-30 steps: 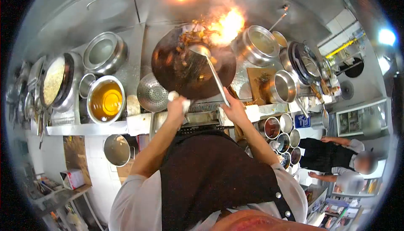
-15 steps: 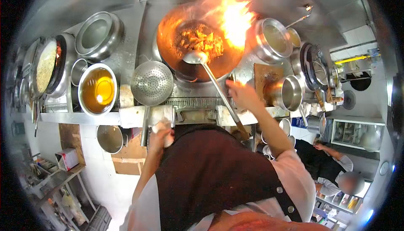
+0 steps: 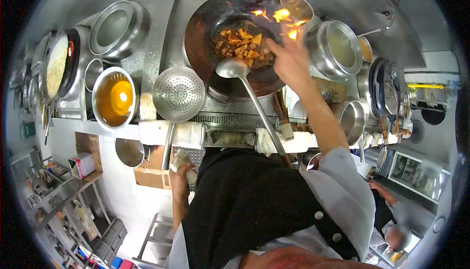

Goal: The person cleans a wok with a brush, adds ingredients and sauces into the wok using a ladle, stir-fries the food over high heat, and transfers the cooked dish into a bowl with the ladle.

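A dark wok [image 3: 198, 29] on the stove holds browned, glossy food pieces [image 3: 242, 43]. The ladle [image 3: 234, 68] rests with its bowl in the wok and its handle leaning over the stove's front edge; neither hand touches it. My right hand [image 3: 293, 63] is over the wok's right side, fingers apart and partly blurred, with nothing visible in them. Small flames [image 3: 281, 15] flicker close beyond its fingertips, near a round metal-rimmed container [image 3: 297, 8]. Low at the left, my left hand [image 3: 180, 178] grips a folded white cloth [image 3: 181, 160], below the perforated skimmer [image 3: 179, 94].
A container of orange oil [image 3: 100, 97] stands left of the skimmer. Metal pots [image 3: 320, 48] stand right of the wok. A bundled-stick brush [image 3: 281, 112] and white towels [image 3: 267, 141] lie along the front edge. Another person [image 3: 384, 210] is at the lower right.
The large flame has shrunk to small flickers. My right hand has moved up and over the wok's right side. My left hand, with the cloth, is slightly lower, and the view has shifted.
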Demonstrator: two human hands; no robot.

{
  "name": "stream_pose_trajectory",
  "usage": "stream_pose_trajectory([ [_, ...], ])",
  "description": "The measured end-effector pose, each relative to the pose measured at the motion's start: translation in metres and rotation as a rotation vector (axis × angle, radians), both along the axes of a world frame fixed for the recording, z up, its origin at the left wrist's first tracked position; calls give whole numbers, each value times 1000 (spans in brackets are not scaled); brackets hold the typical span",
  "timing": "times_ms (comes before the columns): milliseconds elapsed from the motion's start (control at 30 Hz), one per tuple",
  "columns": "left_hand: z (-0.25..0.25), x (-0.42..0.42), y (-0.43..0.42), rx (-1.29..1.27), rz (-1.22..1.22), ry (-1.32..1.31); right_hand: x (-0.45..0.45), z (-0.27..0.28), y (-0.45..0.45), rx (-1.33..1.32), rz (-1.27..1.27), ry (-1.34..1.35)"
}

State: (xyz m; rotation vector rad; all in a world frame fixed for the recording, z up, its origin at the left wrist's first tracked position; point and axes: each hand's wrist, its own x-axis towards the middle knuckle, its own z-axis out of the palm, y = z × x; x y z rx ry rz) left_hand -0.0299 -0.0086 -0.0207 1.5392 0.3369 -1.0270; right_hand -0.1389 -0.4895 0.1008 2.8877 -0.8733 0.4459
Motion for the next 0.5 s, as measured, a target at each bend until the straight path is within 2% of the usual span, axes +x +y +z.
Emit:
stream_pose_trajectory([
  [67,13,3,-18,-61,-16,-89,-28,62,34,-103,85,-233],
  [133,23,12,-37,-106,-78,-86,-48,115,68,224,309,-490],
  [200,31,20,-51,-169,-166,-98,-50,163,130,1369,656,-1001],
  [233,33,23,-61,-182,-176,-114,-49,158,155,1421,868,-1085],
  [267,37,27,-75,-196,-189,-128,-36,180,173,1332,1281,-1154],
  [300,45,23,-87,-106,-72,-172,-26,192,189,1280,1489,-1094],
  [333,24,41,-83,-237,-131,72,-25,206,201,1224,1683,-1021],
  [400,13,55,-87,-216,-384,-1,-43,255,227,1516,1657,-828],
  [467,-12,57,-96,-253,-312,26,-45,232,249,1391,1576,-989],
  [500,-10,59,-107,-238,-369,45,-47,217,258,1289,1511,-1086],
])
